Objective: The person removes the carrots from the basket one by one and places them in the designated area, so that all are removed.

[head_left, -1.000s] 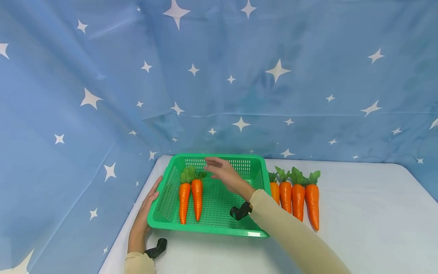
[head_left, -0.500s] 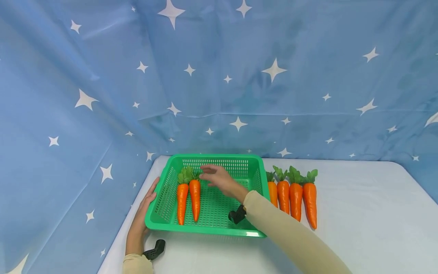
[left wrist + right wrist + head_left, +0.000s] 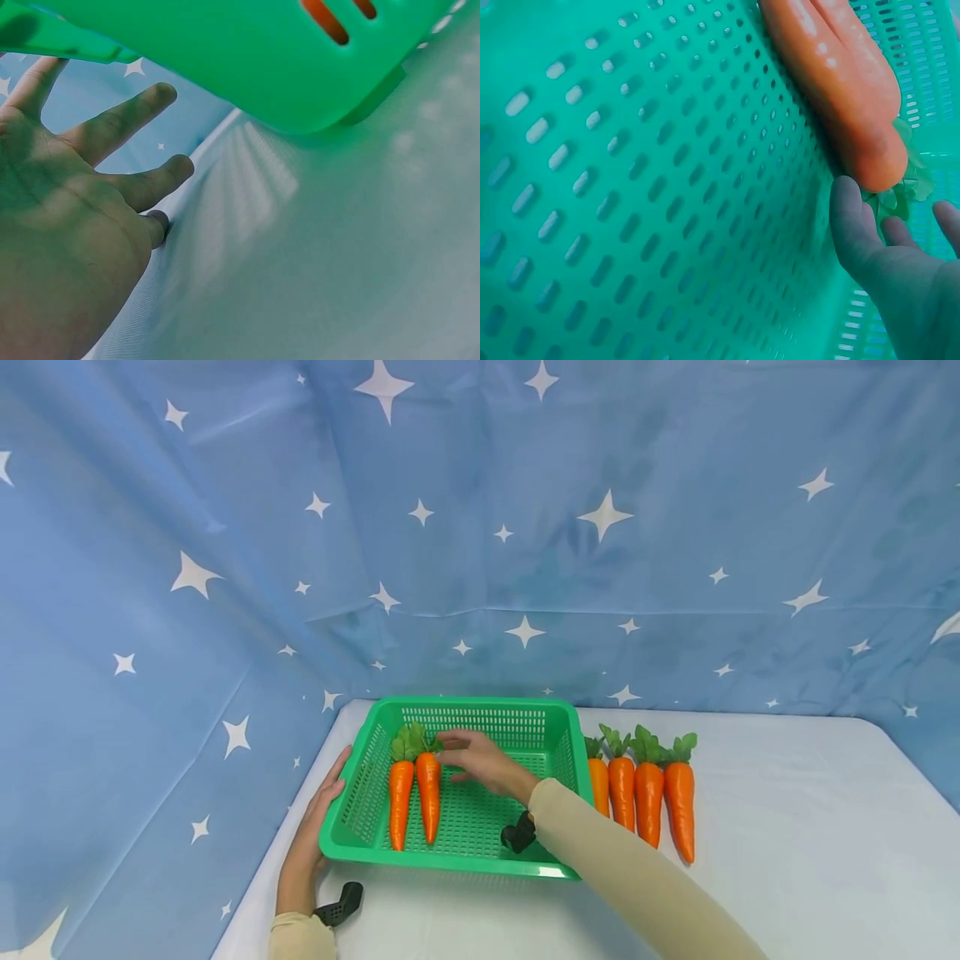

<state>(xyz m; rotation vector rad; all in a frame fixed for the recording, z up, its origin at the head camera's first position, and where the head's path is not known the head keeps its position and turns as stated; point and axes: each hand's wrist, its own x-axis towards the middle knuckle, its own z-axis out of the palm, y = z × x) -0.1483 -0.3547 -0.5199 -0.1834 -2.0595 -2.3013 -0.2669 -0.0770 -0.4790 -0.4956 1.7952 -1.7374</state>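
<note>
Two orange carrots with leafy green tops lie side by side in the left half of a green plastic basket. My right hand is inside the basket with fingers spread, its fingertips right at the top of the right-hand carrot. In the right wrist view the thumb is close by that carrot's thick end and leaves. The other carrot lies to its left. My left hand rests along the basket's left side, fingers extended, as the left wrist view also shows.
Several more carrots lie in a row on the white table, just right of the basket; my right sleeve crosses before them. A blue star-patterned cloth hangs behind and at the left.
My right hand has moved down into the basket, closer to the right-hand carrot's top. My left hand stays at the basket's left side, and the carrots lie as before.
</note>
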